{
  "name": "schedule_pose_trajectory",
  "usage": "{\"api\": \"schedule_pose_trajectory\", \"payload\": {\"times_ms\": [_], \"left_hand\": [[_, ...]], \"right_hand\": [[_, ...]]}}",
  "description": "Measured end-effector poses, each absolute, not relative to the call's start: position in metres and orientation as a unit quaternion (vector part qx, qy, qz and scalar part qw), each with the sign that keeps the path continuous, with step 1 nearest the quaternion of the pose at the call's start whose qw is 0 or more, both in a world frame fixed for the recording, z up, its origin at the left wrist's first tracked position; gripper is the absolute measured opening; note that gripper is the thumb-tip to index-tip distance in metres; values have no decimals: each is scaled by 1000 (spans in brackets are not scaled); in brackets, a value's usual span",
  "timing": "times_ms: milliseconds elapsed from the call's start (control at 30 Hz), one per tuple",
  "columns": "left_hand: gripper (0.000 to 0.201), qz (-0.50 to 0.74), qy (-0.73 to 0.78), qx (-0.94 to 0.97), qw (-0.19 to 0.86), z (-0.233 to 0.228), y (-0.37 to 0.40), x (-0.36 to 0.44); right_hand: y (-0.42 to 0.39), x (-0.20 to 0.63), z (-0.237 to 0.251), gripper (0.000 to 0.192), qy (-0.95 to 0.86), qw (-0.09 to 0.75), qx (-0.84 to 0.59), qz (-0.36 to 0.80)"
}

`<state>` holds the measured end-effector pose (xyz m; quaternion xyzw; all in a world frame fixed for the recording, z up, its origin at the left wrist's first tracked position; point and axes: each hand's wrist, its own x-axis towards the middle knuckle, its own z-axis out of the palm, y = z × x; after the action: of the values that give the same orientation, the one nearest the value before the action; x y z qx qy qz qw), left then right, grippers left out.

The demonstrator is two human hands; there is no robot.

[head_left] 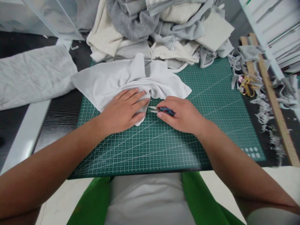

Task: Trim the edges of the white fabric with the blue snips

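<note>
A crumpled white cloth (112,78) lies on the far left part of a green cutting mat (211,103). My left hand (124,109) presses flat on the cloth's near edge, fingers spread and pointing right. My right hand (181,114) is closed around small blue-handled thread snips (161,110), whose metal tips point left and sit just at the cloth's edge, beside my left fingertips.
A heap of grey and cream fabric pieces (161,28) is piled behind the mat. A folded grey cloth (32,75) lies at the left. Gold-handled scissors (247,86), a wooden ruler (274,100) and fabric scraps (267,112) lie right of the mat.
</note>
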<state>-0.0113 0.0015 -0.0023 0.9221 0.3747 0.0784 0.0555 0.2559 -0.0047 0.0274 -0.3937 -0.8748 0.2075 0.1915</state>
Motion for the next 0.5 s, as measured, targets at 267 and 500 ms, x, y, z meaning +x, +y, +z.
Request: {"api": "schedule_pose_trajectory", "payload": {"times_ms": [267, 500], "left_hand": [[55, 84, 389, 916, 52, -1, -4, -9], [54, 85, 398, 912, 54, 1, -7, -7]], "right_hand": [[-6, 249, 19, 29, -881, 137, -430, 145], [-11, 243, 18, 33, -887, 114, -438, 89]]}}
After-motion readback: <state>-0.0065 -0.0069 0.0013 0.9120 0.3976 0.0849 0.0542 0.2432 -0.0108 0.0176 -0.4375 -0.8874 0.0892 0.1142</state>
